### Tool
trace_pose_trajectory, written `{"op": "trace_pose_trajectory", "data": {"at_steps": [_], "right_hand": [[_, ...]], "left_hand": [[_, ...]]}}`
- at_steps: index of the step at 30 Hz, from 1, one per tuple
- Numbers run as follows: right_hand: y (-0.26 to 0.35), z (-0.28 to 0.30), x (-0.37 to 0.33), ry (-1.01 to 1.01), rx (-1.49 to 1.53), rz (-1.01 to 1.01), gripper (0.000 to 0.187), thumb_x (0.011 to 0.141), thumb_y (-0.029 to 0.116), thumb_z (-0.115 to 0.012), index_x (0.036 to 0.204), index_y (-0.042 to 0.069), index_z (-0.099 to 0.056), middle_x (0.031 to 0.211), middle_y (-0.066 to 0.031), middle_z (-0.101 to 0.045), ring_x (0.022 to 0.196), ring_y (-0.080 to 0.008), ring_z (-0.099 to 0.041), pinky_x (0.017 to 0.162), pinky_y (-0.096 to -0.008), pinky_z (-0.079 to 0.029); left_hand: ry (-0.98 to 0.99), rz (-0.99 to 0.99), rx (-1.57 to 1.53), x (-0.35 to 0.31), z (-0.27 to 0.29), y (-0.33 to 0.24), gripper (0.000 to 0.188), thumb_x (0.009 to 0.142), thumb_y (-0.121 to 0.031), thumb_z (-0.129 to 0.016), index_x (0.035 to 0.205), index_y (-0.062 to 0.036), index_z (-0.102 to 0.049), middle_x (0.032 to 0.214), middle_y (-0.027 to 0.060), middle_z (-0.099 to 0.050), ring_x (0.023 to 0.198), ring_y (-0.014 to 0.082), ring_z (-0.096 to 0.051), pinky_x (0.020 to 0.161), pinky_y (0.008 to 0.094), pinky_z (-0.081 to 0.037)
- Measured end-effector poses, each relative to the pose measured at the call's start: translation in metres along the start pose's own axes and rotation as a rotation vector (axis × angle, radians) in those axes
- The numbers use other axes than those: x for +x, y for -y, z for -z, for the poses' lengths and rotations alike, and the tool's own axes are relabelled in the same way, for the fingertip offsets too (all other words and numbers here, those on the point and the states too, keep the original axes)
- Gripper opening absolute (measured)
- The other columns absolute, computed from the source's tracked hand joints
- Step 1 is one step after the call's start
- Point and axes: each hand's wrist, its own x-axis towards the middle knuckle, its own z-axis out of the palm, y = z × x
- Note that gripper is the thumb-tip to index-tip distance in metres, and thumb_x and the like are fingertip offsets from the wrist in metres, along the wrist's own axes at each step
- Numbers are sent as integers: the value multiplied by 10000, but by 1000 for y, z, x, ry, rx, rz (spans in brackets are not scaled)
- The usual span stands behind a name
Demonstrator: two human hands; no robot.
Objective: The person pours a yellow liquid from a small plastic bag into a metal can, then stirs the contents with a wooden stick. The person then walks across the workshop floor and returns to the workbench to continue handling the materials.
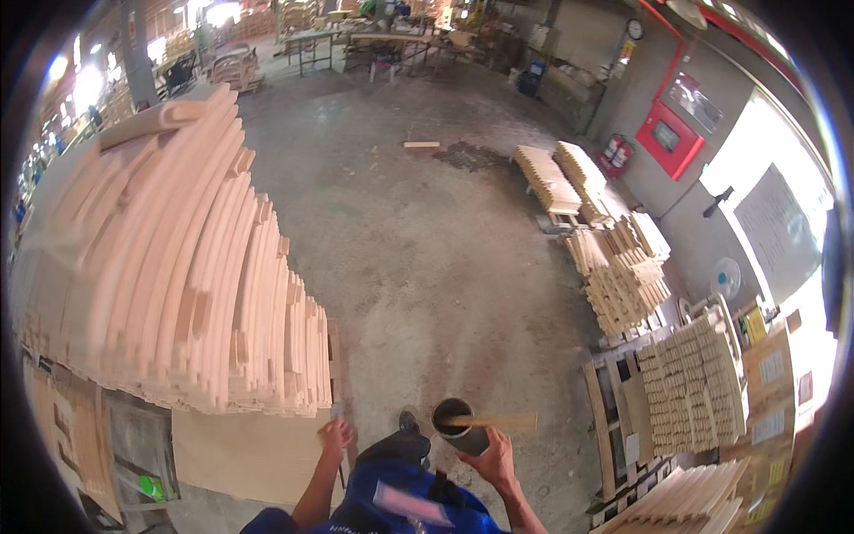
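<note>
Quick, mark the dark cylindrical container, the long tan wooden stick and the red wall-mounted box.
Dark cylindrical container [472, 440], head view: outer wall.
Long tan wooden stick [495, 422], head view: middle of its length.
Red wall-mounted box [669, 140], head view: front face.

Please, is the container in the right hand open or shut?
Open: the container in the right hand shows its dark mouth, with no lid.

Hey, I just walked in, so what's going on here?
A person in blue is standing in a woodworking space. Their right hand has a dark round container in its grip, with a wooden stick at its mouth, jutting out to the right. The left hand is near the close end of a big stack of wooden pieces; I can't tell whether it holds anything. More stacked wood stands on the right.
</note>
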Motion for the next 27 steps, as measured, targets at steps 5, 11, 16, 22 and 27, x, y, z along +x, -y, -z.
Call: {"op": "trace_pose_trajectory", "data": {"at_steps": [5, 11, 16, 22, 27], "right_hand": [[33, 14, 182, 20, -19, 143, 707, 617, 348, -830, 1193, 34, -566, 1085, -184, -635, 1035, -360, -583, 928, -425, -430], [77, -10, 425, -5, 48, 363, 705, 604, 319, -848, 1184, 30, -572, 1085, -172, -637, 1038, -349, -581, 928, -432, -423], [128, -58, 623, 93, 23, 474, 671, 631, 325, -831, 1160, 6, -567, 1078, -175, -633, 1037, -346, -584, 910, -434, -415], [240, -119, 848, 332, 139, 610, 657, 620, 277, -828, 1161, 7, -570, 1107, -183, -620, 1040, -357, -584, 933, -443, -432], [342, -192, 998, 453, 19, 782, 669, 651, 335, -802, 1183, 15, -555, 1100, -176, -619, 1054, -356, -576, 946, -428, -421]], "left_hand": [[51, -92, -140, 68, -167, -163, 238, 927, -235, -594, 989, -8, -632, 913, 90, -665, 689, 181, -648, 593, 304, -533], [161, -359, -264, 198, -285, -349, 224, 924, -232, -618, 977, -14, -628, 944, 91, -661, 701, 180, -651, 609, 308, -526], [2, -419, -428, 314, -298, -450, 318, 899, -282, -663, 1077, -24, -607, 939, 77, -644, 680, 172, -634, 590, 297, -511], [-373, -281, -515, 404, -261, -519, 357, 933, -331, -606, 1158, -57, -570, 905, 59, -609, 645, 159, -597, 582, 276, -489], [-639, -275, -604, 441, -239, -553, 338, 946, -369, -576, 1118, -79, -559, 913, 35, -576, 693, 154, -566, 599, 292, -478]]}}
